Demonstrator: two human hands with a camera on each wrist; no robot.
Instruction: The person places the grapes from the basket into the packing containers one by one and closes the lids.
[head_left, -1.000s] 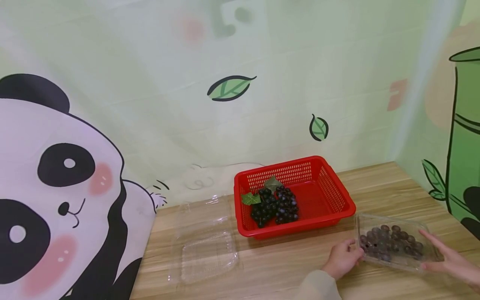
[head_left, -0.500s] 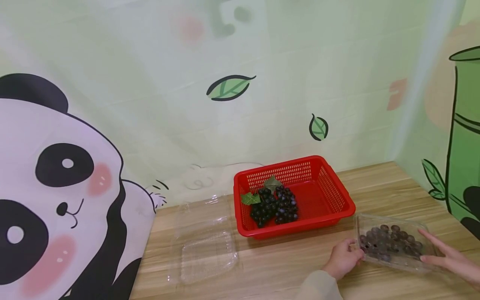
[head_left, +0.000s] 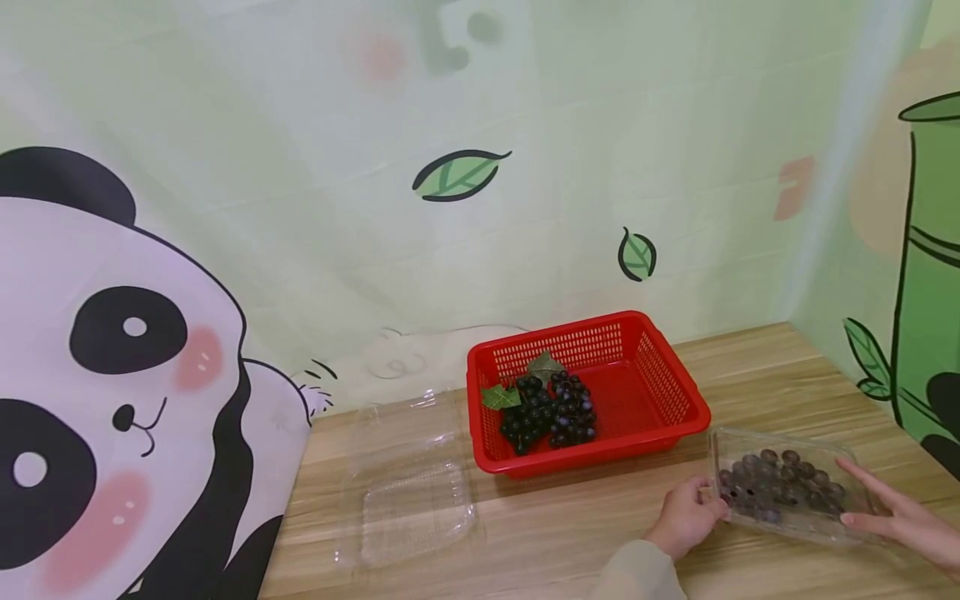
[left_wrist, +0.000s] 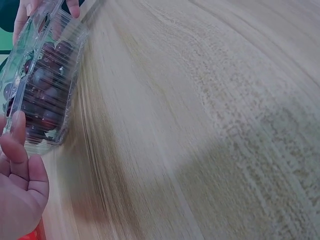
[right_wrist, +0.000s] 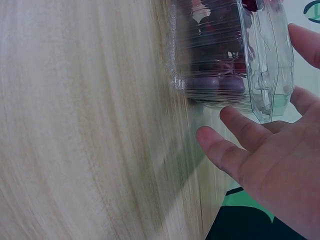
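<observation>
Clear clamshell box [head_left: 787, 486] of dark grapes sits on the wooden table [head_left: 570, 533], just right of the red basket [head_left: 675, 392]; left hand [head_left: 684, 518] curls on its near end, right hand [head_left: 900, 523] lies with fingers straight along its far end. Basket holds two dark grape bunches [head_left: 551, 412]; an empty clear tray [head_left: 416, 512] lies left of it

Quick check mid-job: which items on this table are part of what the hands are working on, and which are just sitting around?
In hand:
- clear box of grapes, lid down
- left hand, at its left end
- right hand, fingers straight along its right end

Lying about:
- red basket holding two dark grape bunches
- empty clear box, open, left of basket
</observation>
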